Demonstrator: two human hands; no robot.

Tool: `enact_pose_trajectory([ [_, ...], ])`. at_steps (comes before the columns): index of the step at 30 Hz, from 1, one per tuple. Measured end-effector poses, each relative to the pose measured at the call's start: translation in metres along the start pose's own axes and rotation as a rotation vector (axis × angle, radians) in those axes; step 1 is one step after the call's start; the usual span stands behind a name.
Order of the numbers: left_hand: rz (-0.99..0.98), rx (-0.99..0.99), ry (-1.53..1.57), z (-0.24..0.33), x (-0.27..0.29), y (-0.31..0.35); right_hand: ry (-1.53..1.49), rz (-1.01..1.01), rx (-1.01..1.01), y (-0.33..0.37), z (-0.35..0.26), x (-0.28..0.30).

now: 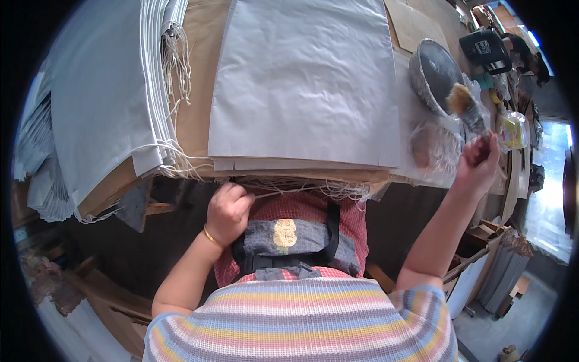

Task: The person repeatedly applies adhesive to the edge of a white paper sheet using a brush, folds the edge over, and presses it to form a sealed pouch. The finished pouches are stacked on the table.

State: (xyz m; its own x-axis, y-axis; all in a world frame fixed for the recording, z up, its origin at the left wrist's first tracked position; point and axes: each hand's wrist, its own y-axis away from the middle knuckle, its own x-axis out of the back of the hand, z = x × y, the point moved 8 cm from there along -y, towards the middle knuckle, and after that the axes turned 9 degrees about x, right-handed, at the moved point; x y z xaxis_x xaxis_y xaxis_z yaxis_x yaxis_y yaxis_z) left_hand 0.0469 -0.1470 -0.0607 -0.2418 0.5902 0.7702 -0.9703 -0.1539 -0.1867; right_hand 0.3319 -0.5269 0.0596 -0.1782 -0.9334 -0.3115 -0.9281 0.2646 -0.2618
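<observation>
My right hand point(480, 161) is closed round the handle of a broad brush point(468, 106), its pale bristles raised beside the rim of a round grey bowl point(435, 73). At the table's front edge my left hand point(229, 207) is closed, fingertips pressed together on a thin white cord point(265, 194) that runs off to the right. A bundle of loose white cords point(338, 188) hangs along that edge, above my lap. In front of me lies a large sheet of silvery-white paper point(304, 84), with more sheets showing beneath its near edge.
Stacked folded white paper point(99, 102) fills the left side, with knotted white cords point(175, 66) beside it. Crumpled clear plastic point(437, 148) lies near the bowl. A black container point(484, 49) stands at the far right. Cardboard boxes point(473, 256) sit below, at right.
</observation>
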Motion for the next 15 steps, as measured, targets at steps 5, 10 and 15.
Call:
enact_pose_trajectory([
  [5, -0.427, 0.629, 0.799, -0.009, -0.004, 0.021, 0.144, -0.443, 0.112, 0.113, -0.004, -0.103],
  [10, -0.06, 0.121, -0.341, 0.016, 0.044, -0.005, 0.383, -1.158, 0.456, 0.175, 0.012, -0.203],
  [15, -0.027, 0.022, -0.508, 0.025, 0.045, -0.043, 0.357, -1.277, 0.467, 0.2, 0.029, -0.244],
])
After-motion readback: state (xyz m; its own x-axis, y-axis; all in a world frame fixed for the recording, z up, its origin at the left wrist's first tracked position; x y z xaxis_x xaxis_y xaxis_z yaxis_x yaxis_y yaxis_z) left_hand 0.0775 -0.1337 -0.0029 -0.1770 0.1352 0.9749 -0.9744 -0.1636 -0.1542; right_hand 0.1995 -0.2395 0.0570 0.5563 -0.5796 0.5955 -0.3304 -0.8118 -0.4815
